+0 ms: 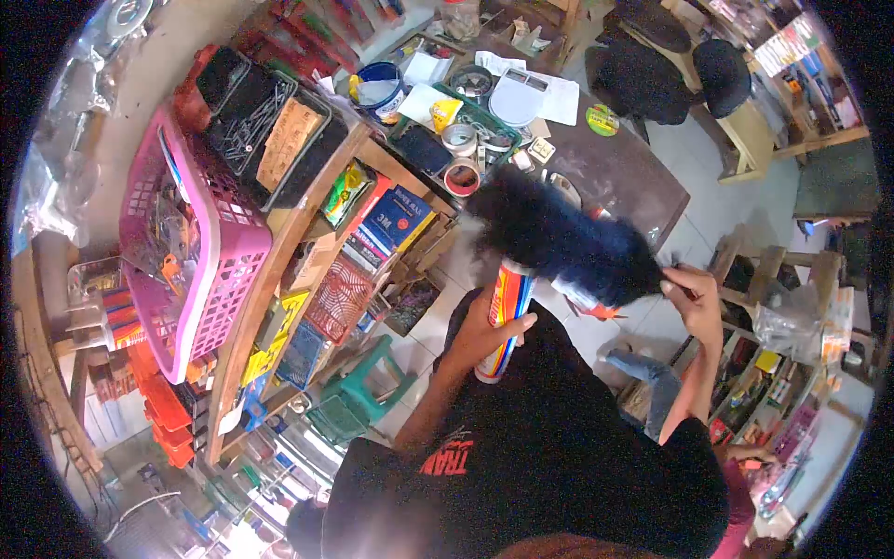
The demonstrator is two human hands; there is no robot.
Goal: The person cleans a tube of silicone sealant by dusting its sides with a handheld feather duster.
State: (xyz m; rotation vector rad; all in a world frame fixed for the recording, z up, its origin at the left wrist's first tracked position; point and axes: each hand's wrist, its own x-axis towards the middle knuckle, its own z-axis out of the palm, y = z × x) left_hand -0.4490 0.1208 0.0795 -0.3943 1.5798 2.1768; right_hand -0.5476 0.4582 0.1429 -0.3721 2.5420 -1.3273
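Note:
My left hand (495,328) is wrapped around a white tube (507,303) with red, yellow and blue stripes and lettering. The tube stands at a slight tilt in front of my black shirt. Across its upper end lies a black fluffy duster (559,233), blurred in places, which hides the top of the tube. At the right end of the duster, the fingers of my right hand (694,296) pinch its dark tip. Part of a white and red item (587,303) shows beneath the duster; its kind cannot be made out.
A dark table (643,186) ahead carries tape rolls, a scale (518,98), papers and a blue tub (380,88). Left are wooden shelves with boxes and a pink basket (223,265). A green stool (368,387) stands below. Another person's hand (750,454) is at lower right.

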